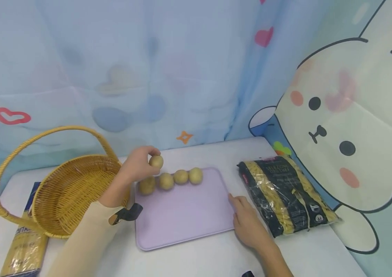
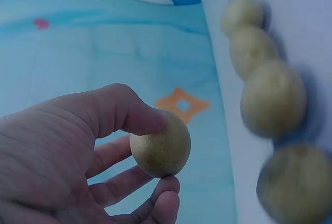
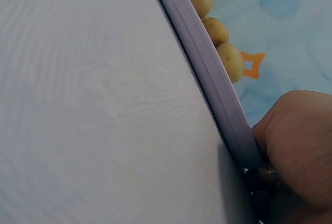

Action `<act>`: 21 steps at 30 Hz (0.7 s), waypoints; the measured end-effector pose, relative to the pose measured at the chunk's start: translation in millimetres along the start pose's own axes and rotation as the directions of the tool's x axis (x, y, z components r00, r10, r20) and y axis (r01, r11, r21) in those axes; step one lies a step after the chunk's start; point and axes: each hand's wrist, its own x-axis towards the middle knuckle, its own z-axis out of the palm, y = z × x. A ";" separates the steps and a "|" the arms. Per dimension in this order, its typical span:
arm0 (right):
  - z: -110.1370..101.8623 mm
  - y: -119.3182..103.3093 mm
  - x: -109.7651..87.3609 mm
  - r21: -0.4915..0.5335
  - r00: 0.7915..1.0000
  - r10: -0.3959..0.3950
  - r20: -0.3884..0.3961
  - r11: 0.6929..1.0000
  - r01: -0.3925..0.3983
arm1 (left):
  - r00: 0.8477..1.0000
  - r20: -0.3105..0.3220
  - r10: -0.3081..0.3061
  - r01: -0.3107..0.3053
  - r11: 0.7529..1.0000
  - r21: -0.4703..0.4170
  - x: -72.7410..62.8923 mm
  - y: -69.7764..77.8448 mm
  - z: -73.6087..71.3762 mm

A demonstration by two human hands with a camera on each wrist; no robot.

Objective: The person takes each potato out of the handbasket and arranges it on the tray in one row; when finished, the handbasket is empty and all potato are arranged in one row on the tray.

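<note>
Between thumb and fingertips my left hand pinches a potato, raised above the far left corner of a lilac tray. The left wrist view shows the held potato close up, with the thumb over its top. Several more potatoes lie in a row along the tray's far edge; the leftmost sits just below my left hand. At the tray's right edge, my right hand grips the rim, seen as well as a tray wall in the right wrist view. Its curled fingers are partly hidden there.
A wicker basket with a tall handle stands on the left, its inside bare. Beside and partly under it lies a yellow pasta pack. A black pasta bag rests right of the tray. Printed curtains hang behind the white table.
</note>
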 end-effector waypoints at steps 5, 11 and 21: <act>0.1 -1.1 0.7 -0.004 1.000 -0.013 -0.010 1.000 0.013 | 1.000 0.018 0.017 -0.017 1.000 -0.020 10.1 11.6 13.7; 0.0 -3.3 -1.9 -0.011 1.000 0.006 0.000 1.000 -0.006 | 0.997 0.039 0.063 -0.063 0.998 -0.009 24.7 29.2 38.4; -0.4 -1.6 -4.3 -0.026 1.000 -0.003 -0.026 1.000 0.003 | 0.965 0.149 0.218 -0.228 0.972 0.057 52.2 61.3 89.9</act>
